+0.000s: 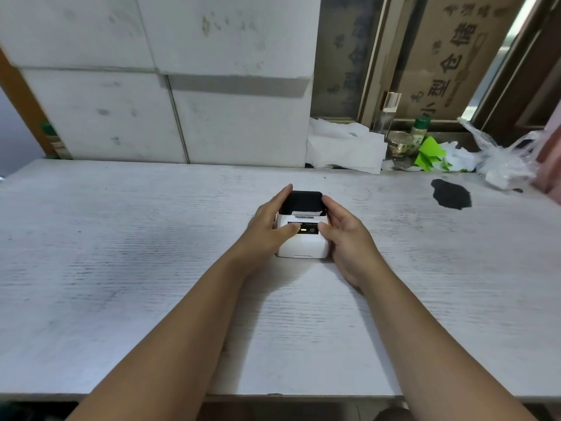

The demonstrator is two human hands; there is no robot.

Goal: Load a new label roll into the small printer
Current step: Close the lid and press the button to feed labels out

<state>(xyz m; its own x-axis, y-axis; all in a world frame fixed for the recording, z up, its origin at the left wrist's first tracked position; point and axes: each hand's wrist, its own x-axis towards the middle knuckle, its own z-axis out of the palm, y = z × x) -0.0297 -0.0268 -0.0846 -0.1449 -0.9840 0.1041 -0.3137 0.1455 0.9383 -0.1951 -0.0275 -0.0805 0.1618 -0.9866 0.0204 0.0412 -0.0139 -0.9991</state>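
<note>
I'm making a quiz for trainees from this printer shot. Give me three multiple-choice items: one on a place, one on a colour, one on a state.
1. Where does the printer stand?
A. on the table, between the left hand and the right hand
B. on the back ledge
C. on a cardboard box

2. What colour is its lid?
A. green
B. white
C. black

3. The light on its front is:
A. off
B. lit
C. hidden by a hand

Answers:
1 A, it sits mid-table with a hand touching each side.
2 C, the lid is black above the white body.
3 B, the light glows yellow-green in plain view.
</note>
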